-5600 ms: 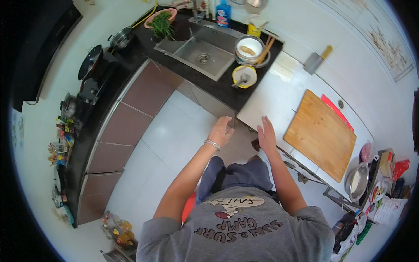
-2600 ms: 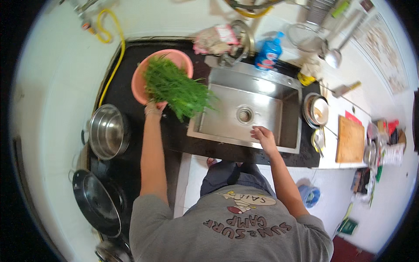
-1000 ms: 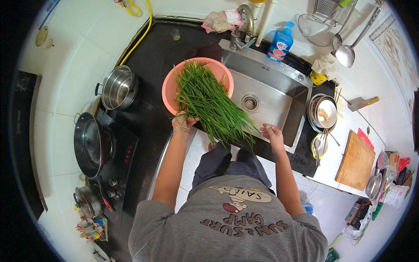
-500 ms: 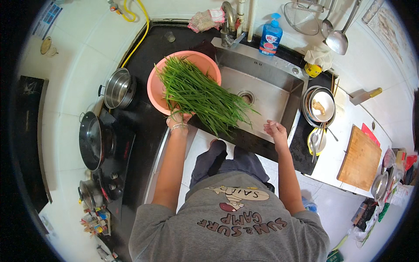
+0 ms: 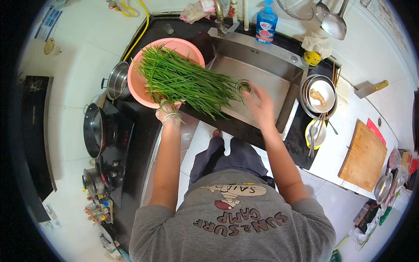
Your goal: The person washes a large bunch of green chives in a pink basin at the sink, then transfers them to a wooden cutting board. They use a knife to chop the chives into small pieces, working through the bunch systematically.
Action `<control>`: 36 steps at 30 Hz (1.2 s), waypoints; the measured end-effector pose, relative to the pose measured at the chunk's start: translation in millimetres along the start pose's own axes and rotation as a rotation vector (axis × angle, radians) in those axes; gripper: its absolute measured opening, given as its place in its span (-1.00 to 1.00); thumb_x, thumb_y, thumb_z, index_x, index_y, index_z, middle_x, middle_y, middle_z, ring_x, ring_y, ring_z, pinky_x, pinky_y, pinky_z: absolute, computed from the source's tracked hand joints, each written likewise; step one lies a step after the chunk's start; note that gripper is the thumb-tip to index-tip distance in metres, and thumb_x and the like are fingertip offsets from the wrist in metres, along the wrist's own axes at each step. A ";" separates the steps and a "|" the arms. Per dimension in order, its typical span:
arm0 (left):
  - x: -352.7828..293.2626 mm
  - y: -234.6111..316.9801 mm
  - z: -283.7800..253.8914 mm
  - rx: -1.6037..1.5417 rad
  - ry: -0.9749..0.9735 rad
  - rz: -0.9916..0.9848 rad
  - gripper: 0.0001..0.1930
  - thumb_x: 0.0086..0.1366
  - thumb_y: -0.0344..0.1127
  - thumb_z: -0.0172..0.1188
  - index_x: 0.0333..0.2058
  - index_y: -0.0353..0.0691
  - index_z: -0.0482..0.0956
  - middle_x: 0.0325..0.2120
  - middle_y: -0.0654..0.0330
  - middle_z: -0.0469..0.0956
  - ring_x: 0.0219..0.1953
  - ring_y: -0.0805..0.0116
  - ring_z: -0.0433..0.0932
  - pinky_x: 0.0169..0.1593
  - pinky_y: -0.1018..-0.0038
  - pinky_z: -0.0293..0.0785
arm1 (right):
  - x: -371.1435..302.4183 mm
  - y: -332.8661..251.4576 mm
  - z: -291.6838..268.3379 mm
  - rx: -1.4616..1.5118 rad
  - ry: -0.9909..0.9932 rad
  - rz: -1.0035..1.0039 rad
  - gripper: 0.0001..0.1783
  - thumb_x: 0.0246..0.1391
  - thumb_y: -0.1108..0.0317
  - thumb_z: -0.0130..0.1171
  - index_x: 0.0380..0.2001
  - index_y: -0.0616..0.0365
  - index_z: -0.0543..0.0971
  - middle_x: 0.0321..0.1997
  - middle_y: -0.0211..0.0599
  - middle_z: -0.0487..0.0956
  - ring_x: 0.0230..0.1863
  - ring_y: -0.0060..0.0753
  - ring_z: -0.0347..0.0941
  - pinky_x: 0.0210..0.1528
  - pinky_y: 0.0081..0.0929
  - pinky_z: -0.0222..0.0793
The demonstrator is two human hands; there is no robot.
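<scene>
Grey shirt [image 5: 231, 236]: nearest us, its front bears dark curved lettering, upside down from here, below a cartoon print whose pale oval is lettered too.
Left hand [image 5: 168, 112]: we see it grasping the near rim of the pink basin [image 5: 136, 85], a bracelet [image 5: 172, 116] at the wrist.
Right hand [image 5: 262, 107]: blurred, fingers spread and gripping nothing we can see, above the near side of the steel sink [image 5: 281, 78], close to the leaf tips; we cannot tell whether it touches them.
Green leaves [image 5: 185, 81]: heaped in the basin, they trail over its right side toward the drain.
Basin: left of the sink, over the black counter [image 5: 192, 31]; we cannot tell whether it rests there.
Cooktop [image 5: 123, 159]: small red markings, too small for us to read.
Blue bottle [image 5: 266, 27]: upright behind the sink, with a printed front label.
Wall sheet [image 5: 49, 22]: blue and white, its print too small for us.
</scene>
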State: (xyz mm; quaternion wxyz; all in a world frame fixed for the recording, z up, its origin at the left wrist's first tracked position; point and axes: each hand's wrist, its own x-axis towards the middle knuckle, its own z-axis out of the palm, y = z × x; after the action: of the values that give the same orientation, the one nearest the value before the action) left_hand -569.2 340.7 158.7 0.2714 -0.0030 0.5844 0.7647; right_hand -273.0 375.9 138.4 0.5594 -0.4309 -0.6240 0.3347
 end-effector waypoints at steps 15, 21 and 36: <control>-58.3 9.4 22.8 -0.139 0.052 0.140 -0.93 0.18 -0.48 0.06 -0.41 -0.24 0.34 -0.67 0.28 0.34 -0.69 0.45 0.34 -0.65 0.46 0.35 | 94.3 -146.7 192.7 -0.622 -0.551 0.046 0.63 -0.77 -0.36 0.43 0.33 0.01 -0.30 0.34 0.40 -0.34 0.36 0.40 -0.53 0.21 0.44 -0.41; -33.4 17.6 12.1 -0.001 -0.136 0.542 -0.86 0.12 -0.52 0.13 -0.47 -0.21 0.32 -0.68 0.39 0.29 -0.69 0.60 0.25 -0.63 0.62 0.20 | 108.7 -149.5 210.5 -0.419 -0.492 0.192 0.72 -0.81 -0.26 0.51 0.30 -0.05 -0.47 0.32 0.44 -0.38 0.34 0.44 -0.31 0.16 0.40 -0.12; -29.6 50.1 21.2 0.237 -0.247 0.881 -0.85 0.09 -0.53 0.10 -0.32 -0.37 0.41 -0.52 0.30 0.41 -0.54 0.58 0.32 -0.45 0.64 0.28 | 133.3 -152.2 214.2 -0.145 -0.378 0.180 0.71 -0.81 -0.26 0.50 0.30 0.09 -0.41 0.25 0.56 -0.12 0.30 0.37 -0.07 0.18 0.16 0.07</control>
State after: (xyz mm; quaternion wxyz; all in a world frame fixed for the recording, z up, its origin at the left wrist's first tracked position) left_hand -558.4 339.0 219.7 -0.0130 0.3674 0.5765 0.7297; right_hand -509.5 449.8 297.8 0.3680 -0.4535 -0.6992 0.4123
